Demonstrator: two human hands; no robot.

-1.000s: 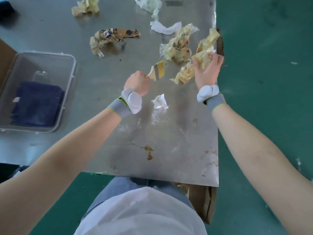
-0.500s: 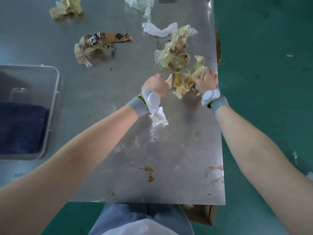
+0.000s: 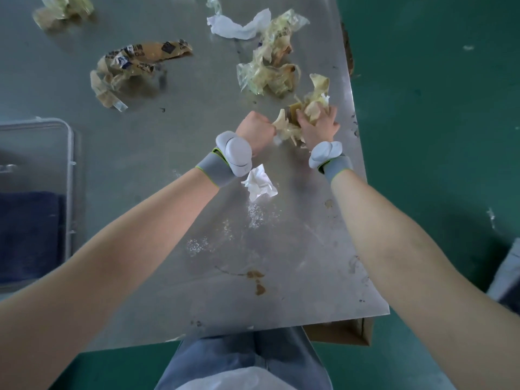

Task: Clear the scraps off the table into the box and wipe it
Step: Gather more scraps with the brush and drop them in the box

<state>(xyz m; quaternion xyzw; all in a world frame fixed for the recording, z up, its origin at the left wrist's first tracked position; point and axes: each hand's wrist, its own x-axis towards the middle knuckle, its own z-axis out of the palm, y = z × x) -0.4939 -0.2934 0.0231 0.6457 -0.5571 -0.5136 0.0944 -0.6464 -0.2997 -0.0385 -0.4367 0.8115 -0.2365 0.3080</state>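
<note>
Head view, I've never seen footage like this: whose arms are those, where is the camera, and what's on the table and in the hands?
There is no machine here. A person wears the camera on their head, so it looks forward and down over their own two bare arms, each with a grey wristband. The left hand and the right hand together grip one bundle of crumpled yellowish wrappers near the right edge of the metal table. Loose on the table lie a white tissue wad, a printed wrapper, more yellowish wrappers and a white paper scrap. At the left stands a clear plastic bin with a dark blue cloth inside. A cardboard box peeks out under the near edge.
</note>
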